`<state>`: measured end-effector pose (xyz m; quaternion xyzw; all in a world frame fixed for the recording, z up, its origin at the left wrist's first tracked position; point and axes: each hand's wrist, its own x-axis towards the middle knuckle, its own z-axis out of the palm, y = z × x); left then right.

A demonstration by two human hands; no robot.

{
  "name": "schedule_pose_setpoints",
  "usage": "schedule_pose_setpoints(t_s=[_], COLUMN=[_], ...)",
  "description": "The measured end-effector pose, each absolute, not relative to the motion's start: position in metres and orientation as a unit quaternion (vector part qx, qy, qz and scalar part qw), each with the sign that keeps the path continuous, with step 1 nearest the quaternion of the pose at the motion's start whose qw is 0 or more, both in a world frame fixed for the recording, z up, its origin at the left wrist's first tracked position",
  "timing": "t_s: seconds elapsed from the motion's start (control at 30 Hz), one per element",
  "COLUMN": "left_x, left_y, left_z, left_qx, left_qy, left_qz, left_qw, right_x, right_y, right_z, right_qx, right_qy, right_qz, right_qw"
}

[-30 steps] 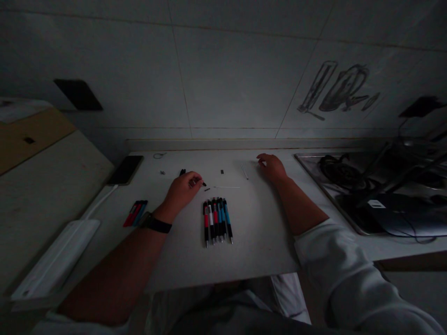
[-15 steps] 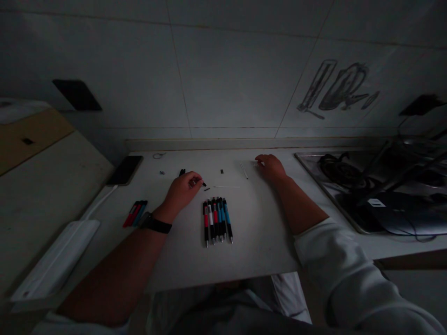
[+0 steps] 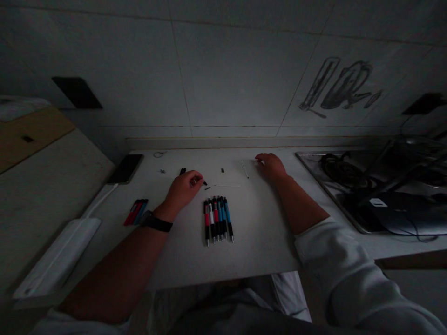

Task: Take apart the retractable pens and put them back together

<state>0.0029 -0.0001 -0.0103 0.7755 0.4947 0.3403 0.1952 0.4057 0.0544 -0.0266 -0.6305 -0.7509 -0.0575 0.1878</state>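
My left hand [image 3: 185,187] pinches a small black pen part [image 3: 205,183] between thumb and fingertips. Just beyond its tip lies a short dark piece [image 3: 207,188]. A thin white pen refill [image 3: 227,185] rests to the right of that. My right hand [image 3: 271,166] is at the back of the table with fingers curled together; what they hold, if anything, is too small to make out. Slim pale sticks [image 3: 245,169] lie to its left. Several click pens [image 3: 216,218] with red, white and blue barrels stand in a row nearer me, tips towards me.
Red and teal pen barrels [image 3: 136,212] lie left of my wrist. Black pieces [image 3: 182,171], tiny metallic bits [image 3: 162,171] and a small dark piece [image 3: 222,170] are spread behind. A phone [image 3: 125,169], a white power strip [image 3: 59,258] and a stove [image 3: 335,186] flank the workspace.
Both hands keep practically the same place and grip. The whole view shifts very slightly; no object has visibly moved on the table.
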Motion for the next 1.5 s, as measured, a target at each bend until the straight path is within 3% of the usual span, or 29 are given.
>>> schedule_pose_setpoints(t_s=[0.6,0.93,1.1,1.5], left_x=[0.001,0.002,0.002,0.000], left_y=[0.003,0.001,0.002,0.004], left_z=[-0.015,-0.011,-0.013,-0.016], left_qx=[0.780,0.783,0.781,0.779], left_qy=[0.484,0.485,0.485,0.488], left_qz=[0.344,0.341,0.342,0.340], left_qw=[0.198,0.190,0.195,0.196], right_x=[0.405,0.413,0.421,0.416], right_y=[0.054,0.051,0.049,0.057], right_z=[-0.029,-0.028,-0.033,-0.038], right_qx=[-0.637,-0.629,-0.692,-0.699], right_qy=[-0.740,-0.742,-0.682,-0.680], right_qz=[-0.018,-0.055,-0.077,-0.033], right_qw=[0.214,0.224,0.222,0.221])
